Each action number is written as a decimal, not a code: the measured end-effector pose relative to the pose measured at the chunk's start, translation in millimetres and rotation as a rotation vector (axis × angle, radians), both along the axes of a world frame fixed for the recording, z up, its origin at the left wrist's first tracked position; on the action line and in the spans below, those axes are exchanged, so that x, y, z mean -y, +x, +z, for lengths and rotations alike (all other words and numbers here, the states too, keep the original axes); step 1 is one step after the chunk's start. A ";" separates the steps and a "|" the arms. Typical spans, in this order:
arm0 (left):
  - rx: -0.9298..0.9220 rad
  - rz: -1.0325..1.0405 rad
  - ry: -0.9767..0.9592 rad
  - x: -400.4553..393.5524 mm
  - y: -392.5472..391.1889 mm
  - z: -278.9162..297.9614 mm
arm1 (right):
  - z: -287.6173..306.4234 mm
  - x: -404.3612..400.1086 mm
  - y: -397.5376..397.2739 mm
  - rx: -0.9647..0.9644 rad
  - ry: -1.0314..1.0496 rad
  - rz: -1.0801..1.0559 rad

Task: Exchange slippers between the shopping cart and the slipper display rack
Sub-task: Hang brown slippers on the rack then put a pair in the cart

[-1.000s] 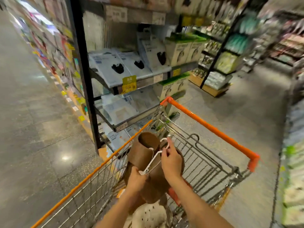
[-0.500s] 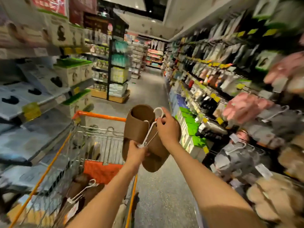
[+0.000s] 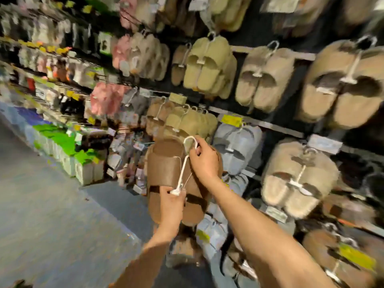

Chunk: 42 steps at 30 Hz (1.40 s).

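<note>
Across the right side runs the rack [image 3: 259, 121], hung with blurred furry slippers in beige, grey and pink. Before it, near a grey pair [image 3: 236, 148], hang the brown slippers [image 3: 166, 169], held up on a white hanger [image 3: 184, 167]. Right hand [image 3: 204, 161] pinches the hanger's hook at the top; left hand [image 3: 171, 206] grips the slippers by the hanger's lower clip
</note>
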<state>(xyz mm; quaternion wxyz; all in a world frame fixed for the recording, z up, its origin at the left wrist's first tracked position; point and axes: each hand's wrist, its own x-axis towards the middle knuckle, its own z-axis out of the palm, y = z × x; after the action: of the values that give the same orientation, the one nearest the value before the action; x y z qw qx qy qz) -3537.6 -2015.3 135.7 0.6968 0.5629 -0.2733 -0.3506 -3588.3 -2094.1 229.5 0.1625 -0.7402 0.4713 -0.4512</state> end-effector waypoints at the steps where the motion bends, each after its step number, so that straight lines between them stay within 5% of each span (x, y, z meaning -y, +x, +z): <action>1: -0.007 -0.078 0.002 1.1 -32.7 -2.2 | -2.8 -2.3 -37.9 0.011 -0.006 -0.069; 10: 0.087 -0.691 -0.040 -14.2 -289.5 -15.7 | -15.9 -58.5 -332.6 0.064 -0.064 -0.688; 16: 0.114 -0.878 -0.006 -3.0 -391.0 -4.2 | -13.4 -58.1 -448.7 0.087 -0.019 -0.892; 30: 0.095 -1.065 0.145 144.8 -501.4 -24.2 | -56.3 66.4 -582.4 0.295 0.176 -1.065; 42: 0.097 -1.050 0.148 244.5 -571.5 -3.2 | -39.1 187.6 -663.2 0.159 0.174 -0.799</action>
<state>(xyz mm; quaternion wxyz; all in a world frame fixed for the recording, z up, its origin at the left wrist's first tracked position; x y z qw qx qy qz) -4109.1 -2259.9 132.4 0.3725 0.4134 -0.5246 -0.6443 -4251.5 -2281.6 190.4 0.0724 -0.4455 0.7438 -0.4930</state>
